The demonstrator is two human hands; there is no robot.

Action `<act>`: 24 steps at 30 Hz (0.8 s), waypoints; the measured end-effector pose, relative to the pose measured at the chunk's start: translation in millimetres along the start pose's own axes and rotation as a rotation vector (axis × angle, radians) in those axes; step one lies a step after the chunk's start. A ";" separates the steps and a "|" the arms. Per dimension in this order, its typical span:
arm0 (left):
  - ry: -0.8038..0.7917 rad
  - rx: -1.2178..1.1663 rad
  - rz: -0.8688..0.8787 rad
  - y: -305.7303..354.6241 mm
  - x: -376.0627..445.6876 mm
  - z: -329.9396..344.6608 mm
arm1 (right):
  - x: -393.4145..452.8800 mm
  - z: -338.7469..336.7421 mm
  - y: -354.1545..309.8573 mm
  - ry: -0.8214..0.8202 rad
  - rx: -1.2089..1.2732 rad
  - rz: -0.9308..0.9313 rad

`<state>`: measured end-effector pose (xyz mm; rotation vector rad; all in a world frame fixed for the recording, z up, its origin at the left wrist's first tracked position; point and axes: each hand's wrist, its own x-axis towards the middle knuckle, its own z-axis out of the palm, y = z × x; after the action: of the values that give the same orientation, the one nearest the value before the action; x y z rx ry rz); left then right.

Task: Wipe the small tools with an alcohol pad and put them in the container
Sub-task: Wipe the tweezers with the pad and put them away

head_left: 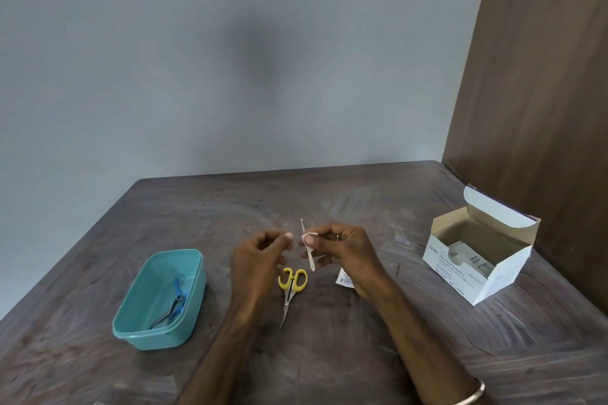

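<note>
bare forearms, bangle (473, 395), finger ring (338, 236)

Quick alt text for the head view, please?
The right hand holds a pad round a thin tool; the left hand hovers beside it. Scissors lie below, a container left, a box right.

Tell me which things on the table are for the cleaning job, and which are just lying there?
For the job:
- thin metal tool and alcohol pad, both held in the right hand
- yellow scissors, waiting on the table
- teal container, with tools already inside
- swab box, open

Just lying about:
- torn wrapper
</note>
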<state>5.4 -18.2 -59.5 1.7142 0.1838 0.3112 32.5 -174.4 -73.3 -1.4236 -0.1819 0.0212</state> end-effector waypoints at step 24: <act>-0.307 -0.335 -0.175 -19.7 28.4 10.0 | -0.1 9.7 -0.4 0.036 -0.133 -0.093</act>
<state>36.6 -15.8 -77.3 1.3816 0.0510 -0.0522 31.1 -165.0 -71.7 -1.5460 -0.2227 -0.0948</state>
